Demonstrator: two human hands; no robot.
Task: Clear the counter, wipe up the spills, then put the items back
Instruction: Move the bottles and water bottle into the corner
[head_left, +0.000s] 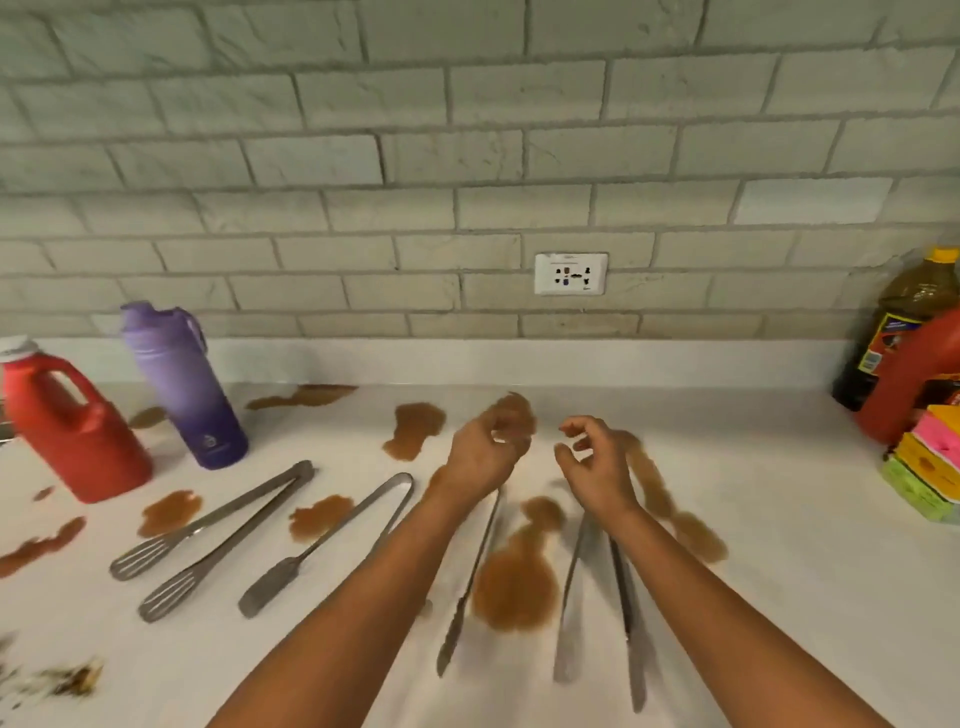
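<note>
White counter (753, 519) below a grey brick wall carries brown spills (514, 592), three tongs (218, 535), a purple bottle (182, 384) and a red jug (67, 426). Left hand (483, 457) and right hand (597, 467) hover mid-counter, fingers loosely curled, grasping nothing.

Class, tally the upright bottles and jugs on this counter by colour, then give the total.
Red jugs: 2
Purple bottle: 1
Dark bottle with yellow cap: 1
Total: 4
</note>
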